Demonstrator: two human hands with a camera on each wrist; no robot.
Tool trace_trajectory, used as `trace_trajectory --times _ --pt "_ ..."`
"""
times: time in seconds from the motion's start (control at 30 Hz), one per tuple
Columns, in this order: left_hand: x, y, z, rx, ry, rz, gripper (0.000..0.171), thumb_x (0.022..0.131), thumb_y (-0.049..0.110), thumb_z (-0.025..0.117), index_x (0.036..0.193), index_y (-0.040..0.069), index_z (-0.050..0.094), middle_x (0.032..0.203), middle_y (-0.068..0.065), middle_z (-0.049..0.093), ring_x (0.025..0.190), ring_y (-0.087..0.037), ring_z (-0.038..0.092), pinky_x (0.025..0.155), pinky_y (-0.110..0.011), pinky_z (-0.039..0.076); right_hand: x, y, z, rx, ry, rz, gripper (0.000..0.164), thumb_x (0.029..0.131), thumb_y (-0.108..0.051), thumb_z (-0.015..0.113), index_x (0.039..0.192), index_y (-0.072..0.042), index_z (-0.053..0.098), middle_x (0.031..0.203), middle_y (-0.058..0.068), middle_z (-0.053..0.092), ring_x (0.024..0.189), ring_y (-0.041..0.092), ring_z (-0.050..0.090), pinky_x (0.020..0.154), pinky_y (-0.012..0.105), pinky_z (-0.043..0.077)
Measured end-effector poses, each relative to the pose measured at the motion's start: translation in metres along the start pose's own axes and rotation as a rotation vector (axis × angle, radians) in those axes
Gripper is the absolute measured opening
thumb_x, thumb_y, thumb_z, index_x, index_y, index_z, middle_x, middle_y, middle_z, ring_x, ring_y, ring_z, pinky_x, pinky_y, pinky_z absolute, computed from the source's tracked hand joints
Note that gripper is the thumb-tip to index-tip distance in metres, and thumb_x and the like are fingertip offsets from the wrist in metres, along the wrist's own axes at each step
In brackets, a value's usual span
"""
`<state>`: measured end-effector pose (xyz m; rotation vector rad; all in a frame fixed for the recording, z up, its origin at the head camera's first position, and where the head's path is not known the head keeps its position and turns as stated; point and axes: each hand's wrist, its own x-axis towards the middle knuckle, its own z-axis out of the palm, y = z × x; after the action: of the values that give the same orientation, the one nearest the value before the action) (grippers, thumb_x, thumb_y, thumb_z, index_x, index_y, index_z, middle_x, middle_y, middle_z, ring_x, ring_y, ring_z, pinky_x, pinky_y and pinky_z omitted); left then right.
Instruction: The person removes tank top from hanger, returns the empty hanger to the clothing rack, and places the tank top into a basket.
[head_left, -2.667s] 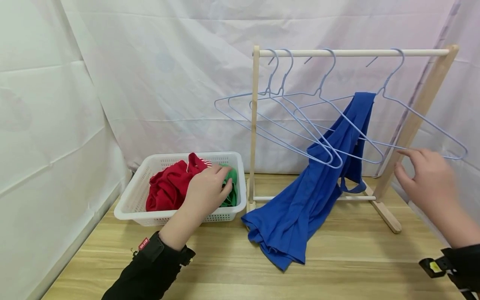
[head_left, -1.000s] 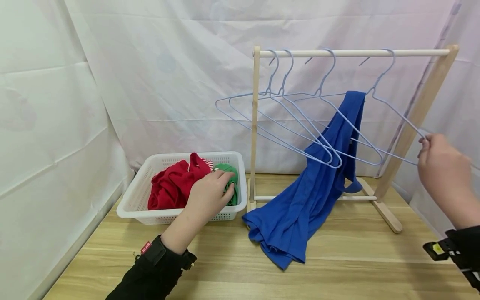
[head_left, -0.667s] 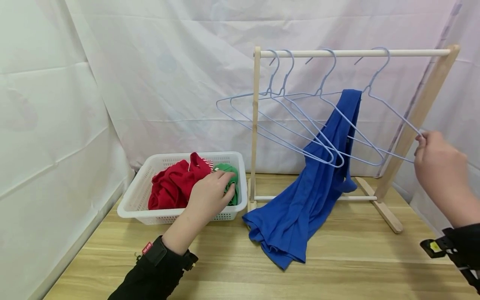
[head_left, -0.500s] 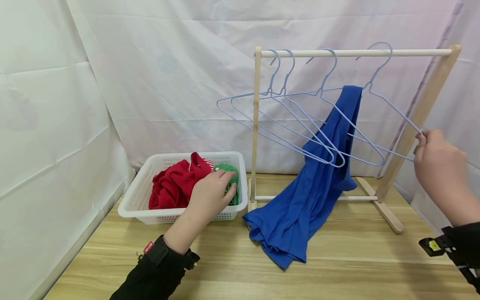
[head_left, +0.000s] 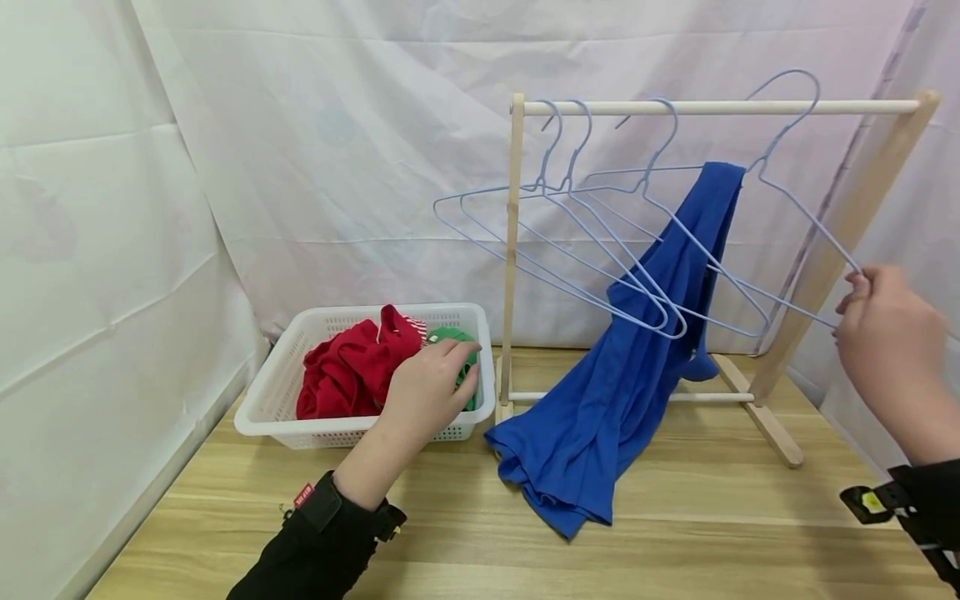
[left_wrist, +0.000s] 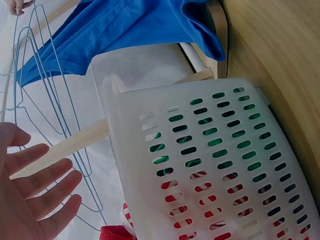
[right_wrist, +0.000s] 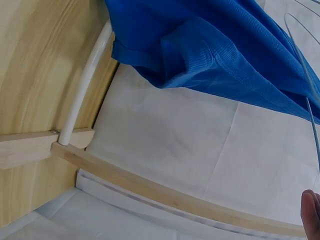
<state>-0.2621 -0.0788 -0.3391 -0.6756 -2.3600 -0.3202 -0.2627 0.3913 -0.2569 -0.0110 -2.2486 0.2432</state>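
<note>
At the right, my right hand [head_left: 888, 350] grips the lower right corner of a light blue wire hanger [head_left: 798, 200]. A blue garment [head_left: 645, 358] drapes over this hanger, its lower end spread on the table. The hanger's hook stands higher on the rail than the other hooks. My left hand [head_left: 427, 387] hovers over the white basket [head_left: 258, 408], near a green cloth [head_left: 471, 367], its fingers loosely spread and holding nothing in the left wrist view. A crumpled red garment [head_left: 345, 375] lies beside the green cloth, which the hand partly hides.
A wooden rack with a white rail [head_left: 712, 107] stands on the wood-grain table [head_left: 712, 542]. Several wire hangers [head_left: 558, 187] hang toward its left end. The rack's right foot [head_left: 768, 429] juts forward. White curtains [head_left: 337, 167] enclose the back and sides.
My right hand took hold of the hanger's corner, drew it left, then lifted it and moved back right; the hook rose on the rail. My left hand stayed over the basket.
</note>
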Motion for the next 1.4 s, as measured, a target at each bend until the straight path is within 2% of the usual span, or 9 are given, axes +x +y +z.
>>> trace_trajectory --times 0.07,0.13,0.3,0.47,0.73,0.83,1.1,1.27,1.4 --pt "0.000 0.000 0.000 -0.003 0.009 -0.001 0.028 0.086 0.027 0.055 0.111 0.015 0.059 0.102 -0.004 0.063 0.088 -0.016 0.058 0.064 -0.031 0.054 -0.002 0.002 0.000 0.001 0.010 0.004 0.034 0.097 -0.013 0.024 0.106 0.014 0.042 0.076 0.030 0.054 0.039 0.026 0.046 0.037 0.041 0.031" --pt "0.000 0.000 0.000 -0.008 0.015 -0.002 0.028 0.086 0.027 0.055 0.111 0.014 0.060 0.102 -0.004 0.063 0.088 -0.016 0.058 0.064 -0.031 0.054 -0.003 0.003 -0.001 0.012 0.021 0.019 0.035 0.097 -0.014 0.024 0.107 0.013 0.042 0.077 0.028 0.054 0.036 0.008 0.040 0.037 0.041 0.031" --pt "0.000 0.000 0.000 -0.018 0.017 -0.004 0.028 0.086 0.025 0.055 0.111 0.014 0.060 0.102 -0.004 0.063 0.088 -0.017 0.058 0.062 -0.031 0.054 -0.008 0.006 -0.001 0.033 0.057 0.041 0.037 0.097 -0.018 0.024 0.108 0.011 0.043 0.078 0.025 0.056 0.043 -0.018 0.023 0.038 0.035 0.031" --pt "-0.002 0.001 0.001 -0.027 0.016 -0.006 0.027 0.087 0.025 0.054 0.110 0.014 0.060 0.102 -0.005 0.063 0.086 -0.017 0.059 0.061 -0.031 0.054 -0.017 0.013 -0.001 0.044 0.033 0.058 0.036 0.097 -0.019 0.025 0.108 0.010 0.044 0.080 0.023 0.056 0.043 -0.014 0.029 0.035 0.023 0.029" --pt "-0.002 0.002 0.004 -0.039 0.031 -0.008 0.026 0.085 0.024 0.057 0.109 0.015 0.060 0.101 -0.004 0.063 0.084 -0.016 0.059 0.060 -0.029 0.053 -0.036 0.018 0.004 0.024 -0.018 0.061 0.035 0.097 -0.016 0.023 0.107 0.011 0.043 0.082 0.023 0.053 0.044 0.020 0.045 0.038 0.036 0.031" --pt "-0.002 0.003 0.005 -0.032 0.028 -0.009 0.026 0.085 0.025 0.057 0.109 0.015 0.060 0.100 -0.004 0.063 0.081 -0.016 0.059 0.059 -0.028 0.053 -0.041 0.019 0.005 0.036 -0.006 0.052 0.034 0.097 -0.016 0.025 0.104 0.011 0.045 0.080 0.021 0.054 0.047 0.025 0.045 0.038 0.037 0.030" --pt "-0.004 0.004 0.006 -0.037 0.020 -0.010 0.024 0.086 0.024 0.056 0.108 0.015 0.060 0.097 -0.003 0.063 0.078 -0.014 0.058 0.058 -0.028 0.053 -0.052 0.025 0.009 0.112 -0.060 0.108 0.034 0.096 -0.019 0.029 0.102 0.006 0.051 0.076 0.014 0.056 0.048 -0.009 0.034 0.045 0.030 0.032" --pt "-0.005 0.004 0.007 -0.041 0.015 -0.001 0.024 0.087 0.025 0.054 0.107 0.014 0.060 0.098 -0.004 0.063 0.081 -0.015 0.059 0.060 -0.031 0.053 -0.059 0.028 0.012 0.181 -0.127 0.132 0.036 0.096 -0.020 0.028 0.103 0.007 0.050 0.074 0.017 0.055 0.045 -0.005 0.042 0.042 0.018 0.034" --pt "-0.006 0.005 0.008 -0.050 0.005 -0.001 0.024 0.087 0.025 0.053 0.108 0.014 0.060 0.099 -0.004 0.063 0.084 -0.016 0.058 0.063 -0.033 0.053 -0.065 0.031 0.013 0.221 -0.174 0.142 0.036 0.095 -0.020 0.030 0.103 0.008 0.051 0.075 0.019 0.055 0.045 0.000 0.046 0.038 0.017 0.037"
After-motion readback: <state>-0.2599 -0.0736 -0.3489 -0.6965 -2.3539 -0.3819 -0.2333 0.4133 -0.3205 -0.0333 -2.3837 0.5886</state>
